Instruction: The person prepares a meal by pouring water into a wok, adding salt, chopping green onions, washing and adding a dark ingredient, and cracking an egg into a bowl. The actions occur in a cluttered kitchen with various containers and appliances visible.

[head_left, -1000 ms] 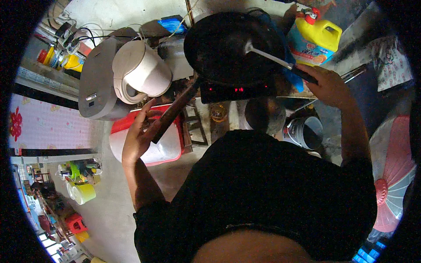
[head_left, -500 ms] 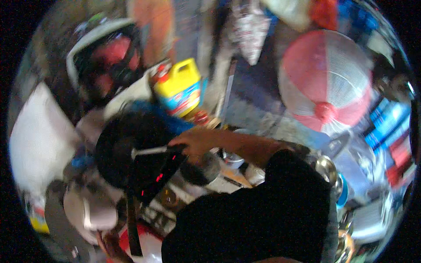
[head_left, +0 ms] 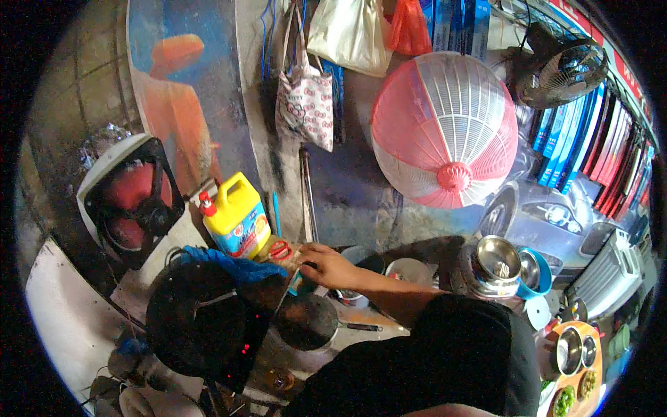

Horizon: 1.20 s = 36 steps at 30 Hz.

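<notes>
My right hand (head_left: 324,267) is over the counter beside the cooktop, its fingers curled downward. A small teal item (head_left: 297,283) shows just below the fingers; whatever they grip is hidden. Red-handled scissors (head_left: 280,250) lie just left of the hand. A black wok (head_left: 184,330) sits on a black cooktop (head_left: 251,340) with red lights. Inside the wok rests a pale, thin-handled utensil (head_left: 217,299). Nearer me than my right hand is a dark saucepan (head_left: 306,322) with a black handle. My left hand is out of view.
A yellow jug (head_left: 240,215) with a red pump top stands behind the cooktop, by a blue plastic bag (head_left: 233,264). A red-and-white fan cover (head_left: 445,132) hangs on the wall. Metal bowls (head_left: 498,257) stand at right, and an orange board (head_left: 583,375) holds plates of food.
My right hand has left the pale utensil, which now lies in the wok, and reached the counter near the scissors. The view has swung to the right; my left hand has gone out of view.
</notes>
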Each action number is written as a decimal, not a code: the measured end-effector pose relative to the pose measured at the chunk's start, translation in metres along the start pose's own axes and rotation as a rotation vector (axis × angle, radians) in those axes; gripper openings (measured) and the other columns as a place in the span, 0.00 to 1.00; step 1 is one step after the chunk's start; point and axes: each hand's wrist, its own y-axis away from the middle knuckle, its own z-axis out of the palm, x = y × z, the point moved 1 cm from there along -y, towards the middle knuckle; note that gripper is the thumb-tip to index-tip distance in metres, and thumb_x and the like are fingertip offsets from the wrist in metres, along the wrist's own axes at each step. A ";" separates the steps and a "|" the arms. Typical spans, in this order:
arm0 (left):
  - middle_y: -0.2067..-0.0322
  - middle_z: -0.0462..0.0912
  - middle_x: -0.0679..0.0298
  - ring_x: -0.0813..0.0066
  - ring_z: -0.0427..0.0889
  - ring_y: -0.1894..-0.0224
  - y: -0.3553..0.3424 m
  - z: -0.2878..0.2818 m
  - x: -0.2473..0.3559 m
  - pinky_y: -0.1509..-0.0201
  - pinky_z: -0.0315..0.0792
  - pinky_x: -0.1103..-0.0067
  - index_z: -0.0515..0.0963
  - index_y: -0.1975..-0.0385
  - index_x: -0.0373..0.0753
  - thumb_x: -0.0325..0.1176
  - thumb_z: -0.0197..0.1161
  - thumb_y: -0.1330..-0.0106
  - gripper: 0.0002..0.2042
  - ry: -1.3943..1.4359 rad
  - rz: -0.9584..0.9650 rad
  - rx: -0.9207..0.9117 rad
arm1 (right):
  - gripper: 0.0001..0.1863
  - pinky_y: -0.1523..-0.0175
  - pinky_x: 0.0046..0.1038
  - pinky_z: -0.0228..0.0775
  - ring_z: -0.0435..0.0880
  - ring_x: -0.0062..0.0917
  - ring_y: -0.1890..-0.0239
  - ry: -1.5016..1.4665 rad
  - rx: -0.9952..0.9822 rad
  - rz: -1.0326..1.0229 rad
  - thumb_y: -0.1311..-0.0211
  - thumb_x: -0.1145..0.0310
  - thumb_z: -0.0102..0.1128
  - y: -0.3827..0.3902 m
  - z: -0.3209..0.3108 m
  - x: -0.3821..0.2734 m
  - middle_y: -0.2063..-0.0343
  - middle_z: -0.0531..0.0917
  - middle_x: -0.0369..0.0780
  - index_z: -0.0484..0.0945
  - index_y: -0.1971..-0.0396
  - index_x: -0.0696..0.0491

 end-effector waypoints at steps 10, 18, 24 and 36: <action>0.53 0.78 0.44 0.60 0.81 0.57 0.093 0.050 0.127 0.60 0.77 0.73 0.33 0.29 0.41 0.33 0.51 0.29 0.37 -0.413 0.434 -0.107 | 0.09 0.43 0.38 0.68 0.74 0.44 0.45 -0.038 -0.024 -0.104 0.38 0.68 0.59 0.062 -0.100 0.050 0.53 0.79 0.48 0.79 0.60 0.56; 0.50 0.77 0.48 0.54 0.79 0.53 0.222 0.177 0.145 0.51 0.73 0.66 0.61 0.38 0.37 0.40 0.57 0.35 0.27 -0.518 0.747 -0.796 | 0.14 0.46 0.34 0.69 0.77 0.37 0.50 -0.210 -0.252 0.183 0.38 0.70 0.59 0.167 -0.189 0.127 0.53 0.78 0.44 0.76 0.53 0.55; 0.48 0.76 0.50 0.49 0.77 0.49 0.285 0.262 0.152 0.43 0.69 0.60 0.71 0.44 0.38 0.45 0.61 0.40 0.27 -0.587 0.874 -1.196 | 0.15 0.46 0.35 0.70 0.76 0.41 0.48 0.015 -0.230 0.086 0.40 0.71 0.60 0.178 -0.271 0.137 0.51 0.77 0.46 0.76 0.52 0.53; 0.59 0.82 0.51 0.54 0.83 0.62 0.308 0.376 0.173 0.58 0.76 0.64 0.78 0.53 0.39 0.42 0.59 0.36 0.17 -0.166 0.642 -1.184 | 0.09 0.49 0.34 0.71 0.79 0.38 0.54 0.320 0.532 -0.517 0.39 0.73 0.55 -0.104 -0.411 0.060 0.60 0.81 0.46 0.78 0.60 0.58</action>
